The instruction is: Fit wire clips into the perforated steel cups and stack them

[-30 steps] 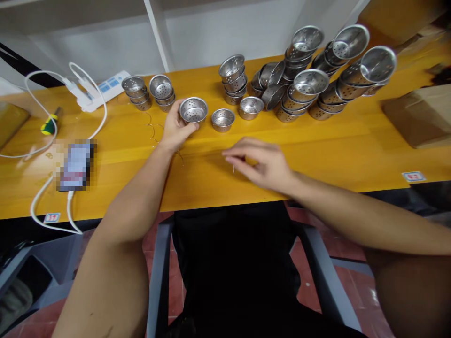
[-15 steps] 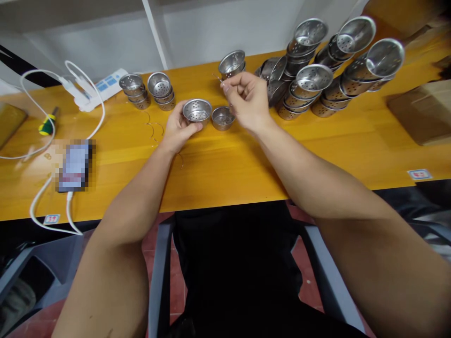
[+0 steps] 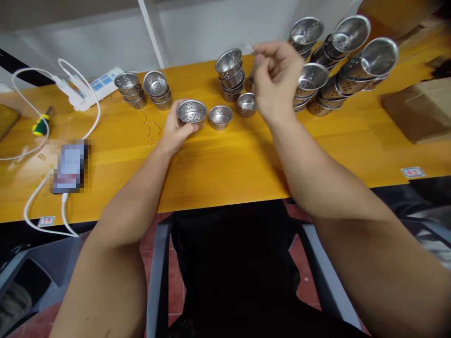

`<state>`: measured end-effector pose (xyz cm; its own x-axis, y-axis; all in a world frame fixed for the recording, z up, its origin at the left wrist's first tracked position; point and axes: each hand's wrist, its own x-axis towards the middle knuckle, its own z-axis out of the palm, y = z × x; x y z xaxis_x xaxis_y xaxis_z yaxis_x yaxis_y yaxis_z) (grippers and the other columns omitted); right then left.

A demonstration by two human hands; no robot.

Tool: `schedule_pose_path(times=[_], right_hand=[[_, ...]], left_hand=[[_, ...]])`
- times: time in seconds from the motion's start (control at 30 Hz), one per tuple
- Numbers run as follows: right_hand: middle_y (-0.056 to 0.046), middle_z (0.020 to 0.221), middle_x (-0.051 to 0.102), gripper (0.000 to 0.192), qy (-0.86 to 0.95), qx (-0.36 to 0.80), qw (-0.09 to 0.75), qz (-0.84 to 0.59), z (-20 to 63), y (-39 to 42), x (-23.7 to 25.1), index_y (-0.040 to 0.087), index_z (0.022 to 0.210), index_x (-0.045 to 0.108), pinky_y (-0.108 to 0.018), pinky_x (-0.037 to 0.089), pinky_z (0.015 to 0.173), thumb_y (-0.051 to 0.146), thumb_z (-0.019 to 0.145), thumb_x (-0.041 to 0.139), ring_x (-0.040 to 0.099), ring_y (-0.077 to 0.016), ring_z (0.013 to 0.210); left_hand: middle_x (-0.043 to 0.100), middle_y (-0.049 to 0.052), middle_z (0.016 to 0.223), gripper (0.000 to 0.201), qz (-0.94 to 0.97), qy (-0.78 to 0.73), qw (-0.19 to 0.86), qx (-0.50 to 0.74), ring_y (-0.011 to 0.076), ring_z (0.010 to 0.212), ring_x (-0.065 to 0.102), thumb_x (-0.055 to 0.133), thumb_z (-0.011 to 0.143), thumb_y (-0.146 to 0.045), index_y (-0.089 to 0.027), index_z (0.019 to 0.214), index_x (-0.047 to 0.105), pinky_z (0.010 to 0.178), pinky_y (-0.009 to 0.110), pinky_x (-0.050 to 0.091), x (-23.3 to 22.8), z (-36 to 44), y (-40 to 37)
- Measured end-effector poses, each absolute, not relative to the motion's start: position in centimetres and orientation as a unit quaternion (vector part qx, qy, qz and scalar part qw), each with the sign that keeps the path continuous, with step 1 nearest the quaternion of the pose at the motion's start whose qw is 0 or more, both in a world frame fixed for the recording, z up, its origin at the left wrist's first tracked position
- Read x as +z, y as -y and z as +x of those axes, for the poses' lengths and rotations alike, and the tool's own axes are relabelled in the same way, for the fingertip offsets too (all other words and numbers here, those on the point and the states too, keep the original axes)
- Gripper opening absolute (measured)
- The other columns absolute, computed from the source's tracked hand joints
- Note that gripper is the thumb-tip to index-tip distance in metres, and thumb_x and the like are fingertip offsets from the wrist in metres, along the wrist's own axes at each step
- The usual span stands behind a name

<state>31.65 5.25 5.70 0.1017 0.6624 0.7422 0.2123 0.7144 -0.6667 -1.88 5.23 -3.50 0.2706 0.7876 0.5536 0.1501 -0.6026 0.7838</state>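
Head view, centre of the frame: the left hand (image 3: pixel 175 130) pinches the side of an upright perforated cup (image 3: pixel 192 112), its holed floor visible inside, beside a smaller cup (image 3: pixel 220 118) on the table (image 3: pixel 225 176). Toward the upper right, the right hand (image 3: pixel 278 77) pinches a pale piece (image 3: pixel 248 48) too blurred to identify, near nested cup stacks (image 3: pixel 368 68)
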Motion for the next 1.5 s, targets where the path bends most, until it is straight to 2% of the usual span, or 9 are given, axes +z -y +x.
schedule_pose_path(times=[0.1,0.23,0.33,0.47,0.73,0.93,1.2,1.37,1.5], right_hand=[[0.004,0.077,0.061,0.079,0.714,0.217,0.606,-0.276,28.1,-2.7,5.0,0.029,0.119,0.085,-0.041,0.039,0.06,0.107,0.114,0.075,0.042,-0.0175,0.064],[0.001,0.082,0.065,0.05,0.754,0.256,0.523,-0.305,26.1,-0.8,4.1,0.031,0.131,0.088,-0.043,0.06,0.071,0.08,0.124,0.084,0.059,-0.0231,0.071],[0.001,0.08,0.062,0.042,0.761,0.278,0.492,-0.318,26.0,-0.1,4.0,0.031,0.123,0.086,-0.044,0.065,0.075,0.072,0.123,0.088,0.062,-0.0247,0.073],[0.002,0.079,0.059,0.033,0.758,0.267,0.495,-0.331,25.7,0.4,4.0,0.032,0.117,0.083,-0.043,0.066,0.079,0.063,0.12,0.092,0.06,-0.0248,0.075],[0.001,0.081,0.061,0.027,0.751,0.256,0.501,-0.345,25.1,0.5,3.4,0.033,0.117,0.081,-0.044,0.065,0.079,0.059,0.122,0.088,0.059,-0.0266,0.075],[0.002,0.081,0.059,0.024,0.748,0.254,0.508,-0.343,25.0,0.3,3.0,0.032,0.121,0.083,-0.045,0.067,0.081,0.056,0.124,0.085,0.06,-0.0265,0.074],[0.002,0.081,0.059,0.02,0.746,0.247,0.509,-0.352,24.9,0.3,2.7,0.031,0.124,0.084,-0.045,0.066,0.08,0.051,0.126,0.081,0.062,-0.0269,0.075],[0.003,0.078,0.055,0.012,0.737,0.228,0.515,-0.373,24.3,0.8,2.8,0.032,0.126,0.082,-0.046,0.07,0.086,0.044,0.123,0.08,0.064,-0.0277,0.078],[0.002,0.079,0.055,0.011,0.732,0.234,0.519,-0.375,23.7,1.4,3.1,0.033,0.117,0.079,-0.044,0.067,0.081,0.043,0.119,0.085,0.062,-0.0271,0.077]], left_hand=[[0.077,0.007,0.144,0.107,0.718,-0.31,0.382,0.492,0.0376,0.14,0.085,0.101,0.08,-0.104,-0.037,0.153,0.061,0.137,0.068,0.067,-3.4,-1.9,-4.8],[0.077,0.007,0.143,0.115,0.736,-0.281,0.358,0.501,0.0359,0.129,0.084,0.101,0.071,-0.11,-0.039,0.152,0.062,0.121,0.063,0.074,-3.6,-2.0,-4.7],[0.078,0.007,0.145,0.105,0.753,-0.274,0.338,0.494,0.0382,0.132,0.084,0.103,0.076,-0.103,-0.04,0.15,0.064,0.116,0.061,0.076,-3.5,-1.8,-4.1],[0.078,0.01,0.151,0.103,0.759,-0.284,0.35,0.47,0.0384,0.139,0.085,0.107,0.084,-0.093,-0.037,0.157,0.06,0.123,0.06,0.076,-2.9,-1.2,-2.9],[0.077,0.011,0.152,0.109,0.757,-0.277,0.363,0.468,0.0372,0.139,0.085,0.107,0.082,-0.1,-0.036,0.156,0.06,0.126,0.059,0.076,-2.4,-0.8,-2.4],[0.077,0.009,0.152,0.1,0.746,-0.284,0.37,0.475,0.0388,0.145,0.085,0.11,0.088,-0.092,-0.036,0.155,0.062,0.132,0.061,0.074,-2.2,-0.7,-2.2],[0.076,0.01,0.148,0.113,0.752,-0.28,0.364,0.473,0.0379,0.138,0.085,0.106,0.08,-0.106,-0.035,0.155,0.062,0.127,0.061,0.075,-1.9,-0.8,-2.1],[0.076,0.009,0.149,0.119,0.753,-0.301,0.368,0.455,0.0419,0.149,0.083,0.113,0.075,-0.104,-0.035,0.157,0.063,0.136,0.064,0.069,-1.4,-0.5,-1.7],[0.074,0.009,0.15,0.125,0.742,-0.314,0.365,0.466,0.0471,0.16,0.078,0.12,0.066,-0.098,-0.034,0.158,0.065,0.145,0.07,0.062,-0.5,0.3,-0.8]])
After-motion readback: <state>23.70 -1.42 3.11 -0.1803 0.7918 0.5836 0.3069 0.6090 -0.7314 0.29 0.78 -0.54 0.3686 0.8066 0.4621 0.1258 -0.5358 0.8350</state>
